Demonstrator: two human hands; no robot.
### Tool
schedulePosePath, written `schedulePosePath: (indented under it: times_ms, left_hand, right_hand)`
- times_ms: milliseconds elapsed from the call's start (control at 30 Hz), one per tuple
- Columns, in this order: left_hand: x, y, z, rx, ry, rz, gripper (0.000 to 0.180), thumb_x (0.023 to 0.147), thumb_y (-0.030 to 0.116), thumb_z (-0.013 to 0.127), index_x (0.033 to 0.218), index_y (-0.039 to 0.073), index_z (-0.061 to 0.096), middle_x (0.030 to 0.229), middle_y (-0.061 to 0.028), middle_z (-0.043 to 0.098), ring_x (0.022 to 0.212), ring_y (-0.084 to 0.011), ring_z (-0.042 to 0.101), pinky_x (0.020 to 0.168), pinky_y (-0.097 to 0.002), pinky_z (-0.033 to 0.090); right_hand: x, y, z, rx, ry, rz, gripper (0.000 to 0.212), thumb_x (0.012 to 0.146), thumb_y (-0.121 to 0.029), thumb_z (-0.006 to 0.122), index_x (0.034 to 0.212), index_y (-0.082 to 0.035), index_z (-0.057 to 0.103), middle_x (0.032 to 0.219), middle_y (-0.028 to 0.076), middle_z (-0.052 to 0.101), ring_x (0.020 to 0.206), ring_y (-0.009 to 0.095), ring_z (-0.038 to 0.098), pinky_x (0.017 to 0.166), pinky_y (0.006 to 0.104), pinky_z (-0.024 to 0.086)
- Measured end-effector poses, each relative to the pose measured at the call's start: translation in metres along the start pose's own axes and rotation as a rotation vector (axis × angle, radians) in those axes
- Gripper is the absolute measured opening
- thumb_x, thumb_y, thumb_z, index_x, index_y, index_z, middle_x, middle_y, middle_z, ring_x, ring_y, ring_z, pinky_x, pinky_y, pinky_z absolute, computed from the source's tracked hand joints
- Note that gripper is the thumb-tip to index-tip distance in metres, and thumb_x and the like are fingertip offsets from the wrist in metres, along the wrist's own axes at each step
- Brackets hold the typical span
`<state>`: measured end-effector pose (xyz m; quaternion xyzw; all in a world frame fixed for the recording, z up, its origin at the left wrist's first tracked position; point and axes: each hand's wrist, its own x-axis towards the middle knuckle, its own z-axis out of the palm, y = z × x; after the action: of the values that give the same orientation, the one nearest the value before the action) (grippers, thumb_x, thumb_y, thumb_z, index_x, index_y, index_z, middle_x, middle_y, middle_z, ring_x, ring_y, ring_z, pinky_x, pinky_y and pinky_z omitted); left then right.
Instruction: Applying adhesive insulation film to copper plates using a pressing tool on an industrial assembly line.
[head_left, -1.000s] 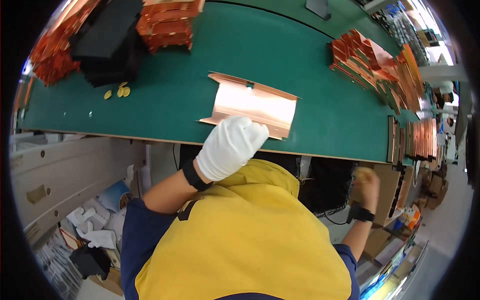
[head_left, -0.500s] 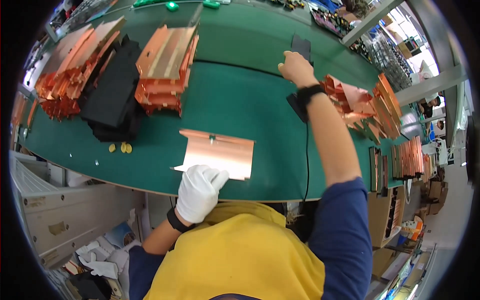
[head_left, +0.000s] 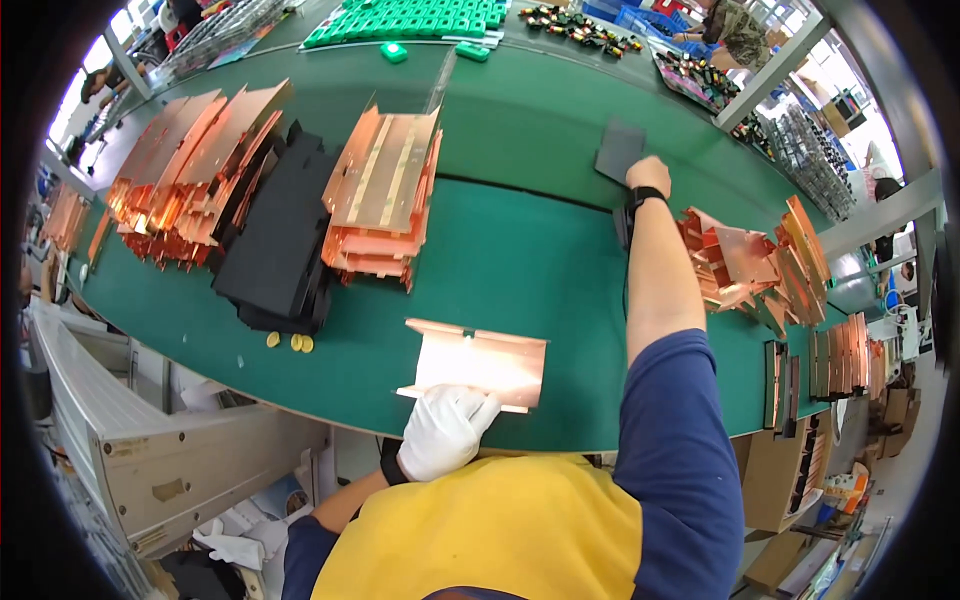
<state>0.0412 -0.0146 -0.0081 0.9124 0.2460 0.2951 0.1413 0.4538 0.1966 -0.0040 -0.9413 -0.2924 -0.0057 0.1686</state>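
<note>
My left hand (head_left: 445, 432), in a white glove, is closed on the near edge of a bent copper sheet (head_left: 480, 365) lying on the green table. The sheet has folded edges and a small notch on its far side. My bare right hand (head_left: 650, 177) reaches far across the table, its fingers closed at the corner of a thin black sheet (head_left: 620, 150); the fingertips are partly hidden. Below that wrist, a dark object (head_left: 622, 229) lies partly hidden by the arm.
Stacked copper parts (head_left: 380, 190) and black sheets (head_left: 275, 235) stand at left, beside another copper pile (head_left: 185, 175). More copper pieces (head_left: 740, 260) lie at right. Small yellow discs (head_left: 302, 343) sit near the front edge. Green parts (head_left: 410, 22) fill the back. Another person (head_left: 735, 35) is at the far right.
My view has shifted, so the table appears lower and further right. The black sheet by my right hand has turned and shows more of its face. My left hand stays on the copper sheet.
</note>
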Motion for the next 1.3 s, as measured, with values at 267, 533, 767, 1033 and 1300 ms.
schedulePosePath:
  times_ms: [267, 533, 767, 1033, 1300]
  left_hand:
    - [-0.004, -0.005, -0.004, -0.040, 0.076, 0.096, 0.026, 0.064, 0.002, 0.059, 0.088, 0.010, 0.065, 0.073, -0.0021, 0.054, 0.067, -0.0232, 0.053, 0.058, -0.0354, 0.043]
    - [-0.015, 0.004, 0.003, 0.052, 0.198, 0.181, 0.024, 0.066, 0.004, 0.063, 0.088, 0.011, 0.068, 0.078, 0.0008, 0.059, 0.064, -0.0195, 0.055, 0.055, -0.0342, 0.040]
    - [-0.037, 0.014, 0.008, 0.261, 0.287, -0.009, 0.026, 0.064, 0.005, 0.071, 0.089, 0.013, 0.068, 0.083, 0.0019, 0.062, 0.064, -0.0161, 0.055, 0.055, -0.0307, 0.035]
    - [-0.046, 0.019, 0.005, 0.328, 0.252, -0.060, 0.035, 0.063, 0.010, 0.073, 0.097, 0.018, 0.069, 0.094, 0.0056, 0.061, 0.074, -0.0135, 0.053, 0.063, -0.0306, 0.035]
    - [-0.036, 0.015, 0.005, 0.347, 0.247, -0.039, 0.033, 0.063, 0.014, 0.071, 0.096, 0.020, 0.068, 0.098, 0.0070, 0.060, 0.083, -0.0126, 0.054, 0.074, -0.0331, 0.037]
  right_hand:
    - [-0.112, 0.025, -0.098, 0.045, 0.005, -0.926, 0.025, 0.085, -0.017, 0.060, 0.100, 0.002, 0.066, 0.084, 0.016, 0.068, 0.076, 0.027, 0.067, 0.069, 0.0383, 0.051]
    - [-0.278, 0.105, -0.139, 0.526, -0.593, -0.454, 0.014, 0.090, -0.005, 0.063, 0.104, 0.000, 0.066, 0.070, -0.002, 0.057, 0.058, 0.004, 0.048, 0.052, 0.0204, 0.040]
    - [-0.290, 0.096, -0.116, 0.455, -0.431, -0.752, 0.015, 0.087, -0.004, 0.067, 0.101, 0.000, 0.069, 0.072, 0.003, 0.063, 0.058, 0.008, 0.054, 0.053, 0.0219, 0.043]
    - [-0.297, 0.096, -0.107, 0.400, -0.334, -0.996, 0.019, 0.081, -0.001, 0.072, 0.100, -0.002, 0.069, 0.080, 0.008, 0.065, 0.059, 0.015, 0.057, 0.054, 0.0256, 0.045]
    - [-0.300, 0.096, -0.102, 0.434, -0.328, -1.054, 0.018, 0.077, 0.000, 0.075, 0.093, -0.002, 0.066, 0.084, 0.008, 0.062, 0.062, 0.018, 0.059, 0.054, 0.0279, 0.046]
